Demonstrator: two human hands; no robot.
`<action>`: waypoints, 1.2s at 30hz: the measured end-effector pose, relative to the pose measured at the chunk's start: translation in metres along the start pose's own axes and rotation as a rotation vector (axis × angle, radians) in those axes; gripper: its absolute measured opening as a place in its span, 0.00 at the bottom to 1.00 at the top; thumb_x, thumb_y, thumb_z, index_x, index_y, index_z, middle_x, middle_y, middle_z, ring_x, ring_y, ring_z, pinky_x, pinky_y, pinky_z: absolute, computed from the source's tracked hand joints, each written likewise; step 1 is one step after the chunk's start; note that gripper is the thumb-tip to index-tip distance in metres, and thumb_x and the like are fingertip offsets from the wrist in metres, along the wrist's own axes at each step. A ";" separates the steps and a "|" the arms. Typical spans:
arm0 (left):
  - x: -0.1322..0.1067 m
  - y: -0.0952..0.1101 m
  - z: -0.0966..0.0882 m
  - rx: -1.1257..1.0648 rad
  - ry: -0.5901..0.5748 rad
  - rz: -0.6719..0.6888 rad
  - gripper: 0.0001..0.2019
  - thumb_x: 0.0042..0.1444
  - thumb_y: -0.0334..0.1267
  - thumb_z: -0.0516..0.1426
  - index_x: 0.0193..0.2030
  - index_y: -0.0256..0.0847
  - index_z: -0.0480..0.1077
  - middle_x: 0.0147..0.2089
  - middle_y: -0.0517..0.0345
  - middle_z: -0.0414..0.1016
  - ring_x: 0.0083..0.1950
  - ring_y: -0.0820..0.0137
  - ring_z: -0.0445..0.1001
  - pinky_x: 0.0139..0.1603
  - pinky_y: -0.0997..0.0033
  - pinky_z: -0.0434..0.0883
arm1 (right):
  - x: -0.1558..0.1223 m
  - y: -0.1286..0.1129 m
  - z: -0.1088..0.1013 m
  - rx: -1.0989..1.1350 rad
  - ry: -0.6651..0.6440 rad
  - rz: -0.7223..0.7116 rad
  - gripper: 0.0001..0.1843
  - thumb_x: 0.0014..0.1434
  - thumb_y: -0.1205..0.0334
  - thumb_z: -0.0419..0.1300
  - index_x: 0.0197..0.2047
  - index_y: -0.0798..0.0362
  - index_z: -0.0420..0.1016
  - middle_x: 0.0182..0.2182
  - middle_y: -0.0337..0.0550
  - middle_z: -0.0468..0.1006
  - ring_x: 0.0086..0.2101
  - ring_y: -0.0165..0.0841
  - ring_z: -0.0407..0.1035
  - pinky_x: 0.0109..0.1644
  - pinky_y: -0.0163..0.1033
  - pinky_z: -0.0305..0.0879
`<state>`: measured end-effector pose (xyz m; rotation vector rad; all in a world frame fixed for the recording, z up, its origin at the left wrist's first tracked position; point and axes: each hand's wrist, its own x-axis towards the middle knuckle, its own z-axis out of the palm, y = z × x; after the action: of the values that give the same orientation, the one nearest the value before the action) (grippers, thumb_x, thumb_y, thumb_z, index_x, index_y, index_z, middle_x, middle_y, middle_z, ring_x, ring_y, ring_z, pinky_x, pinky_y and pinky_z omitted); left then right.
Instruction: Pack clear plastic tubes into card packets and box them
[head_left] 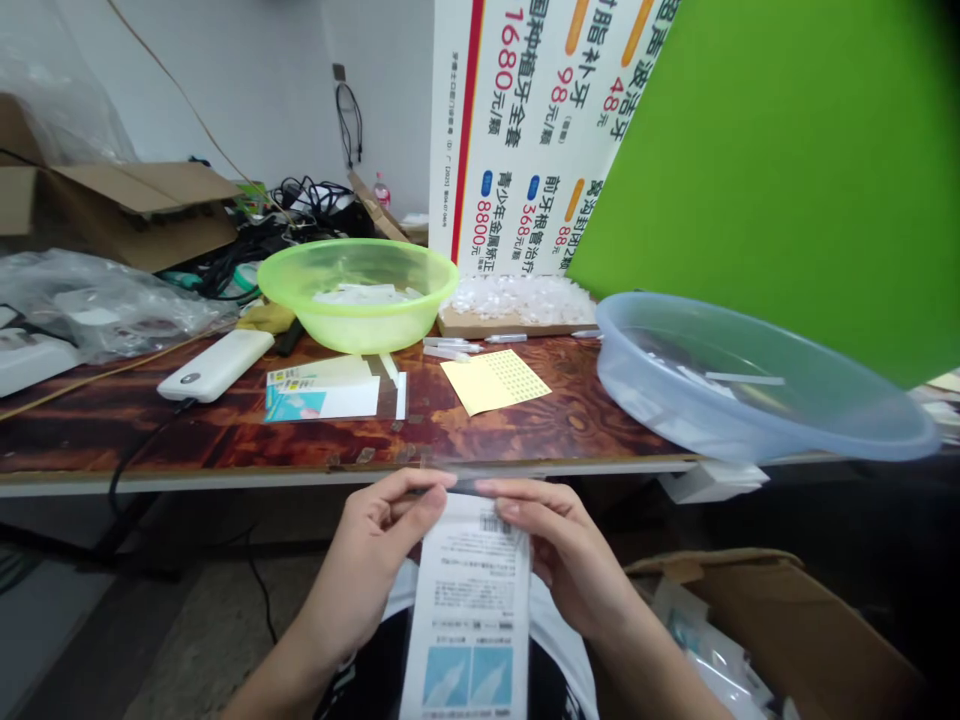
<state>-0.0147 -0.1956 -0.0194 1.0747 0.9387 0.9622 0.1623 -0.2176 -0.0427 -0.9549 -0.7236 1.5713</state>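
Observation:
A clear plastic packet [469, 600] with a white printed card inside hangs upright in front of my lap. The card carries small text, a barcode near the top and two blue pictures near the bottom. My left hand [382, 545] pinches the top left corner of the packet between thumb and forefinger. On the other side, my right hand [562, 545] pinches the top right corner the same way. Both hands are just below the table's front edge. Beyond them on the table lie a yellow sticker sheet [495, 380] and printed cards [322, 397].
A green basin [360, 325] and a blue basin [675, 390], which overhangs the table edge, hold white pieces. Small clear parts [517, 298] are heaped at the back. A white power bank [216, 366] with a cable lies left. An open carton [795, 620] with packets stands low right.

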 end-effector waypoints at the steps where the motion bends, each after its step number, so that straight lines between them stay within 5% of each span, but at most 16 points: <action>1: 0.000 0.000 -0.001 -0.010 -0.008 -0.011 0.16 0.52 0.48 0.66 0.42 0.39 0.77 0.28 0.58 0.79 0.28 0.73 0.75 0.30 0.78 0.71 | 0.000 0.003 0.001 0.034 0.026 -0.026 0.13 0.40 0.56 0.74 0.32 0.49 0.86 0.15 0.34 0.66 0.16 0.20 0.46 0.18 0.29 0.37; 8: -0.002 -0.006 -0.019 0.070 -0.125 0.008 0.13 0.60 0.45 0.61 0.49 0.45 0.74 0.28 0.62 0.76 0.28 0.74 0.73 0.30 0.79 0.70 | -0.002 0.020 -0.007 0.105 -0.027 -0.147 0.08 0.47 0.58 0.69 0.33 0.49 0.86 0.16 0.35 0.68 0.14 0.21 0.51 0.15 0.28 0.42; 11: -0.001 -0.013 -0.029 0.125 -0.126 0.131 0.05 0.62 0.41 0.59 0.37 0.45 0.75 0.30 0.64 0.73 0.29 0.77 0.70 0.29 0.82 0.68 | -0.002 0.023 -0.009 0.096 -0.074 -0.231 0.05 0.48 0.61 0.67 0.29 0.49 0.85 0.21 0.37 0.71 0.14 0.21 0.56 0.15 0.29 0.45; 15: 0.002 -0.022 -0.034 0.107 -0.117 0.218 0.10 0.62 0.37 0.58 0.29 0.43 0.73 0.29 0.65 0.70 0.29 0.78 0.67 0.29 0.82 0.65 | 0.000 0.026 -0.006 0.129 -0.095 -0.315 0.07 0.50 0.65 0.64 0.22 0.51 0.82 0.20 0.33 0.63 0.15 0.19 0.53 0.15 0.27 0.41; 28: 0.001 -0.024 -0.032 0.130 -0.105 0.243 0.11 0.62 0.32 0.53 0.29 0.43 0.72 0.27 0.65 0.69 0.28 0.75 0.66 0.29 0.78 0.62 | 0.001 0.028 -0.003 0.267 -0.214 -0.247 0.10 0.52 0.69 0.60 0.20 0.54 0.74 0.21 0.32 0.61 0.15 0.19 0.54 0.16 0.28 0.42; 36: -0.001 -0.032 -0.027 0.257 0.042 0.352 0.11 0.61 0.32 0.52 0.28 0.43 0.70 0.25 0.65 0.65 0.26 0.74 0.62 0.28 0.76 0.59 | 0.003 0.027 0.001 0.335 -0.250 -0.241 0.11 0.54 0.70 0.60 0.21 0.54 0.72 0.21 0.33 0.59 0.18 0.22 0.53 0.18 0.29 0.44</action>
<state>-0.0350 -0.1954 -0.0555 1.4764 0.9420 1.1758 0.1484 -0.2206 -0.0657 -0.4140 -0.6910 1.5484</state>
